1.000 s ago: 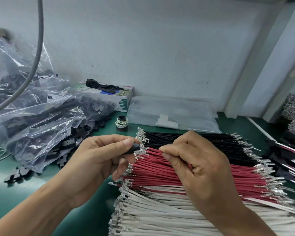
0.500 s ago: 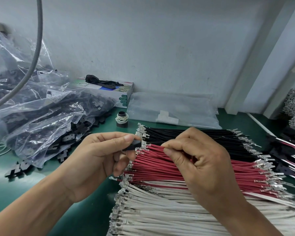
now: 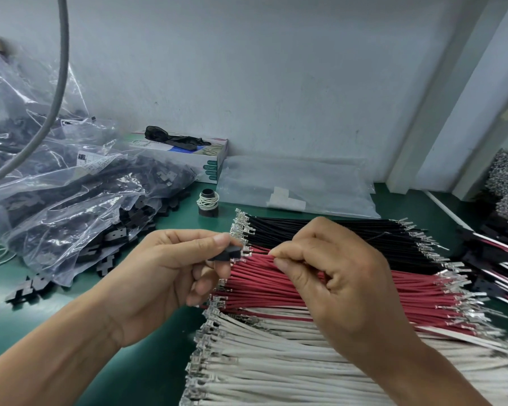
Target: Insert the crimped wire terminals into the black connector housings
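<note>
Closest to the camera is a big stack of white wires (image 3: 291, 361) with crimped metal ends, lying on the green counter (image 3: 27, 303). Just behind them sit the red wires (image 3: 276, 285), and behind those the black wires (image 3: 320, 230), all laid side by side in rows.

Over the red wires, the left hand (image 3: 159, 276) has its grip clamped on a small black connector housing (image 3: 228, 253), thumb on top, fingers curled under. The right hand (image 3: 340, 276) is right beside it, thumb and forefinger pinching a red wire (image 3: 257, 254) whose metal terminal points at the housing. Can't tell whether the terminal is actually inside yet.

Left of the red wires is a clear plastic bag (image 3: 71, 200) full of black housings, with a few loose ones spilled on the counter. Behind the black wires there's a little spool (image 3: 208, 202) wrapped in rubber bands, a flat clear bag (image 3: 299, 186), and a box (image 3: 194, 159) against the wall.
</note>
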Action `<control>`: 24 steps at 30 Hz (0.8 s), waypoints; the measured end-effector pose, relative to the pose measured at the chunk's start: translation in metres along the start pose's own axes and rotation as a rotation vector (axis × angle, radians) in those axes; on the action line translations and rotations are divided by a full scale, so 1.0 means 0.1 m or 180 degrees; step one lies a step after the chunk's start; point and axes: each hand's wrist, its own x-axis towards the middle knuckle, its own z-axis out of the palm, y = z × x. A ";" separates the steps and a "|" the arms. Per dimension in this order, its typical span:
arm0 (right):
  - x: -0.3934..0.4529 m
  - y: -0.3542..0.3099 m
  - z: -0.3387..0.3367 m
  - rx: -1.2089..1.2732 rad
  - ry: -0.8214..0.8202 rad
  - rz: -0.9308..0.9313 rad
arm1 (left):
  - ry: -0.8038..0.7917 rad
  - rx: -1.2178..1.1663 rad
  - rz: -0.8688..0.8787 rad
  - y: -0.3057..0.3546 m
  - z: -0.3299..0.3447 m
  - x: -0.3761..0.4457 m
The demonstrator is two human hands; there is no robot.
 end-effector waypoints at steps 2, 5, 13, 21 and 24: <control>-0.01 -0.02 0.03 0.0106 -0.0016 0.0156 | -0.0029 -0.0070 0.0034 -0.01 0.02 0.00; 0.00 -0.07 0.08 -0.0200 0.0046 0.0050 | -0.0060 -0.0163 0.0081 -0.03 0.06 0.00; -0.02 -0.01 0.05 -0.0067 -0.0168 0.0301 | 0.0449 0.1391 0.1371 -0.04 0.12 -0.03; -0.01 -0.04 0.05 0.0005 -0.0154 0.0242 | 0.0375 0.1019 0.1238 -0.10 0.18 -0.03; -0.01 -0.07 0.06 0.0018 -0.0136 0.0180 | 0.0379 0.0940 0.1238 -0.10 0.19 -0.03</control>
